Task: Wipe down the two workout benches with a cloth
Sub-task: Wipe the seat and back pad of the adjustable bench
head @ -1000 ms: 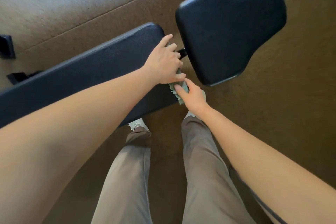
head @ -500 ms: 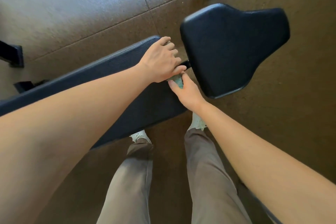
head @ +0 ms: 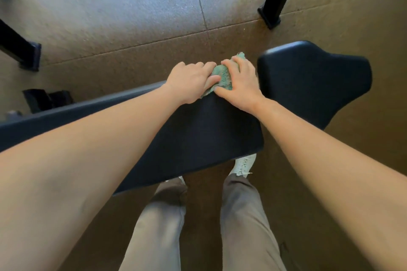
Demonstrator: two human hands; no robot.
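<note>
Green cloth (head: 222, 77) bunches under the curled fingers of the left hand (head: 191, 82) and right hand (head: 241, 82), which grip it and hide most of it, at the far edge of the black back pad (head: 198, 136), beside the seat pad (head: 312, 81).

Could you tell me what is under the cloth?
The far corner of the bench pad lies under the cloth; the left hand and right hand hold it, hiding that spot.

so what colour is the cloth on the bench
Pale teal-green: the nubby fabric cloth on the black padded bench, clearest in the head view.
</note>
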